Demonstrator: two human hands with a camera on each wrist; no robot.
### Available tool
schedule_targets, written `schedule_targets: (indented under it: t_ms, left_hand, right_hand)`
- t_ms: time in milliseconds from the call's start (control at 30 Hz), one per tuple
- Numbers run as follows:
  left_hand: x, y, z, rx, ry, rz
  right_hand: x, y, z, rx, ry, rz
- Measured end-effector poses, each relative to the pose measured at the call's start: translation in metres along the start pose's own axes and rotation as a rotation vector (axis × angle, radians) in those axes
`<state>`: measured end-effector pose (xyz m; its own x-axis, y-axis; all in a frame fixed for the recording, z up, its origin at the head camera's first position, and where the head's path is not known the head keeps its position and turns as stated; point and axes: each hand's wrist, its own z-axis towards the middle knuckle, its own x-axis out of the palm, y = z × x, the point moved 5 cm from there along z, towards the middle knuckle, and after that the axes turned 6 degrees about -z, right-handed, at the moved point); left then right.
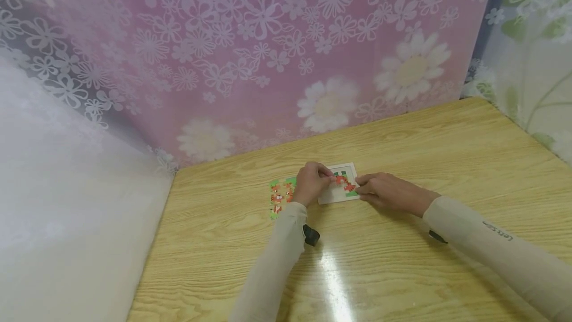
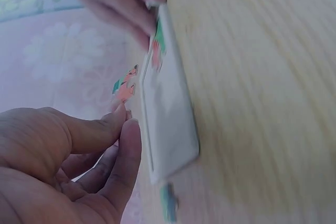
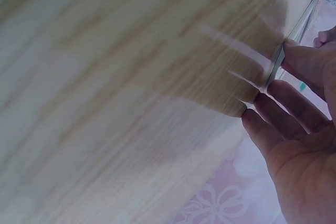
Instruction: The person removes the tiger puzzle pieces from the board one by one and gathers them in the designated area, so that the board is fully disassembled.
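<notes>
My left hand [image 1: 310, 183] pinches an orange-and-green jigsaw piece [image 2: 125, 88] between thumb and fingertip. The piece is held just above a shallow white puzzle tray [image 1: 331, 196]. At the tray's right side, my right hand [image 1: 388, 190] grips the rim with thumb and fingers. Inside the tray, by that right edge, lies a placed piece with orange and green print [image 1: 350, 189]. Left of the tray, partly behind my left hand, are joined or closely set pieces [image 1: 275, 197] showing an orange striped animal on green.
The wood-grain table [image 1: 214, 262] runs back to a pink floral curtain [image 1: 250, 63]. A pale sheet [image 1: 67, 202] hangs along the left side, and a white-and-green leafy one [image 1: 536, 73] on the right. Dark wrist straps show at both sleeves.
</notes>
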<state>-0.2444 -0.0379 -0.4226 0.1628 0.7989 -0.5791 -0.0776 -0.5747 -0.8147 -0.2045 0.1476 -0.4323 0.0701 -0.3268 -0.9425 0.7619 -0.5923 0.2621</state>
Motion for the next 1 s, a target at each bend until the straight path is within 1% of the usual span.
schedule_targets:
  t_ms: [67,133,333,533,733,1000]
  left_hand:
    - [-0.008,0.003,-0.002,0.009,0.01,-0.015]
    - [-0.015,0.008,-0.004,-0.001,0.015,-0.023]
    - [-0.035,0.025,-0.012,-0.054,0.016,-0.015]
    - [-0.049,0.041,-0.022,-0.083,0.026,-0.053]
    - [-0.058,0.049,-0.03,-0.088,0.03,-0.039]
    - [-0.061,0.058,-0.033,-0.171,0.035,-0.069]
  right_hand:
    - [0.0,0.0,0.0,-0.004,0.0,-0.008]
    - [-0.001,0.001,0.001,-0.011,-0.005,-0.019]
    - [-0.001,0.003,0.002,-0.042,-0.033,-0.013]
    - [-0.002,0.003,0.0,-0.057,-0.07,-0.021]
    - [-0.001,0.003,0.0,-0.049,-0.064,-0.025]
    - [-0.002,0.002,0.0,-0.034,-0.044,-0.007]
